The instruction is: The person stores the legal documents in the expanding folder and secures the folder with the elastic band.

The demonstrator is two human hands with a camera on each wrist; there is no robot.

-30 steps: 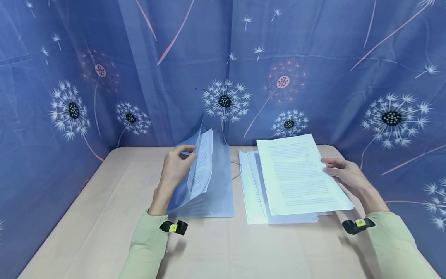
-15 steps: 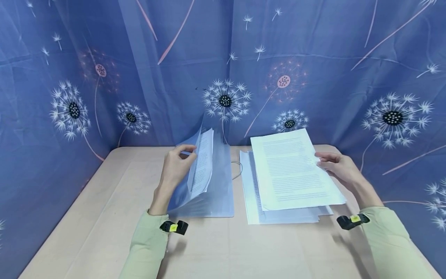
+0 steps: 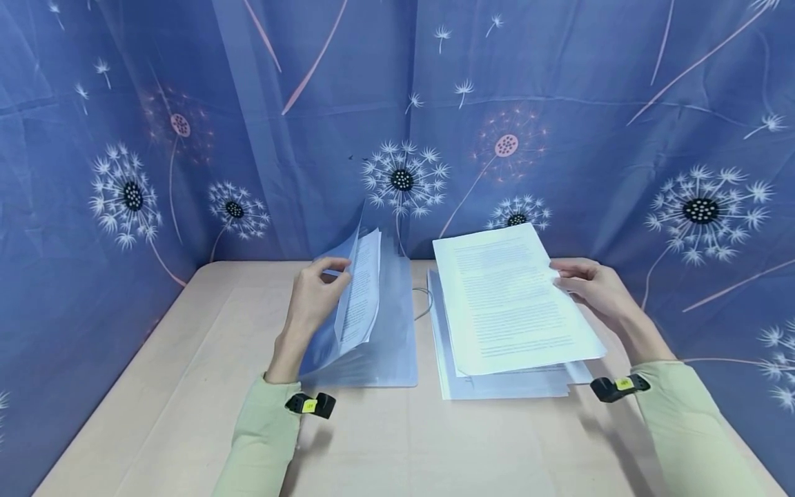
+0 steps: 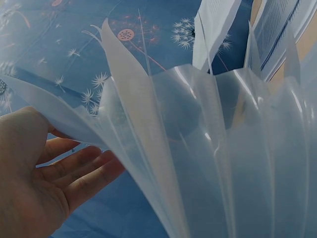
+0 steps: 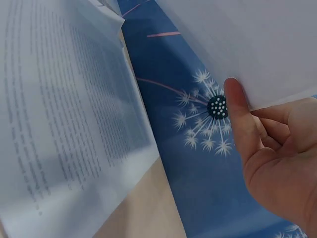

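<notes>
A translucent expanding file folder (image 3: 396, 345) stands partly spread on the table, with printed papers (image 3: 361, 290) inside one pocket. My left hand (image 3: 313, 290) pinches the raised left edge of the folder between thumb and fingers. In the left wrist view its clear pleated side (image 4: 198, 144) fans out. My right hand (image 3: 599, 290) grips the right edge of a printed sheet (image 3: 509, 297), possibly more than one. That paper is lifted and tilted over a pile of printed papers (image 3: 522, 386), most of which it hides in the head view. From the right wrist, the sheet's plain underside (image 5: 257, 39) shows.
A thin elastic loop (image 3: 428, 304) sticks out from the folder's right side, between folder and pile. The beige table (image 3: 348, 449) extends in front of both. Behind and beside it hangs a blue dandelion-patterned cloth (image 3: 323, 172).
My right hand has moved left and slightly away from me with the held paper, which now covers more of the pile's left part. My left hand and the folder have stayed put.
</notes>
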